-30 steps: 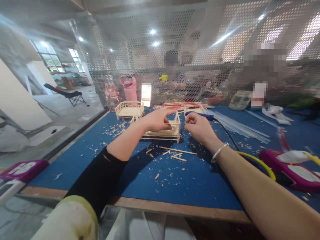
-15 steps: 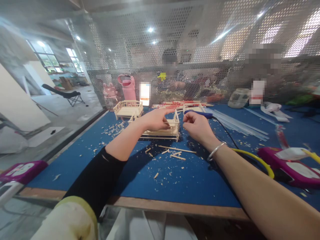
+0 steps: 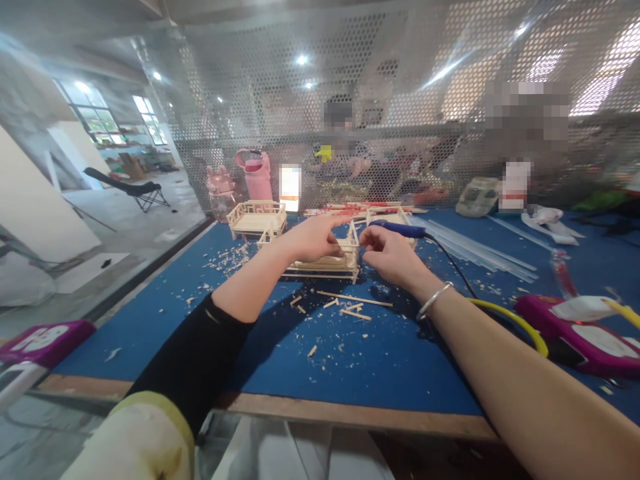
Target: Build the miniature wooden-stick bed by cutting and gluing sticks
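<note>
A small model of pale wooden sticks (image 3: pixel 320 268), railed along its edges, stands on the blue work mat. My left hand (image 3: pixel 315 239) reaches over it from the left, thumb low at the near rails and fingers stretched towards the far side, steadying it; the hand covers much of its middle. Beside the model's right-hand corner post, the thumb and fingers of my right hand (image 3: pixel 390 250) are pinched together. Anything between those fingertips is too small to make out. A blue-handled corded tool (image 3: pixel 400 229) lies just behind that hand, apparently not in its grip.
Another stick model (image 3: pixel 257 220) stands back left, near a pink bottle (image 3: pixel 257 177) and a lit phone (image 3: pixel 290 187). Loose sticks (image 3: pixel 355 298) and chips litter the mat. Clear glue sticks (image 3: pixel 480 250) and a purple device (image 3: pixel 575 327) lie right. A perforated screen (image 3: pixel 240 100) rises behind.
My right hand has shifted slightly left, closer to the model's corner post. My left hand and the model look almost the same.
</note>
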`<state>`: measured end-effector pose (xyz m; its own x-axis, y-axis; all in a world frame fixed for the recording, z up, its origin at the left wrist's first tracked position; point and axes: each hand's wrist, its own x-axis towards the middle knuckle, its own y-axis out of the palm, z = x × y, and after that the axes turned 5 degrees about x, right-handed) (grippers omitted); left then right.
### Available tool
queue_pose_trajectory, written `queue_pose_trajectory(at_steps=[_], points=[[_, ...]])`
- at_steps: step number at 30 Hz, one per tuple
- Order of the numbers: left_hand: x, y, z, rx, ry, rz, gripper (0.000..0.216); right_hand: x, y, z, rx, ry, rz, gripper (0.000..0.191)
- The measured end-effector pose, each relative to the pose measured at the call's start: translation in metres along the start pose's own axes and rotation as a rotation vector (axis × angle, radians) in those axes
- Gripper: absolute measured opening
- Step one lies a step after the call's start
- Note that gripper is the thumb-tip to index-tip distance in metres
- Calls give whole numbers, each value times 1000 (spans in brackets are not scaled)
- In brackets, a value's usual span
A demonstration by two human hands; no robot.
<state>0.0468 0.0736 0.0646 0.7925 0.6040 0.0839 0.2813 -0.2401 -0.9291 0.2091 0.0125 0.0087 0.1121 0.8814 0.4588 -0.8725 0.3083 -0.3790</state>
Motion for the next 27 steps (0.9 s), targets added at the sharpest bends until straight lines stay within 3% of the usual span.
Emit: queue_pose_trajectory(at_steps=[9, 17, 27], points=[[2, 3, 3, 37, 28, -32, 76, 3, -2, 0, 159, 187, 94, 18], [2, 5, 1, 67, 58, -15, 76, 3, 0, 1, 307, 201, 153, 19], [3, 7, -1, 86, 66, -25, 76, 2, 3, -4, 300, 247, 116, 15]])
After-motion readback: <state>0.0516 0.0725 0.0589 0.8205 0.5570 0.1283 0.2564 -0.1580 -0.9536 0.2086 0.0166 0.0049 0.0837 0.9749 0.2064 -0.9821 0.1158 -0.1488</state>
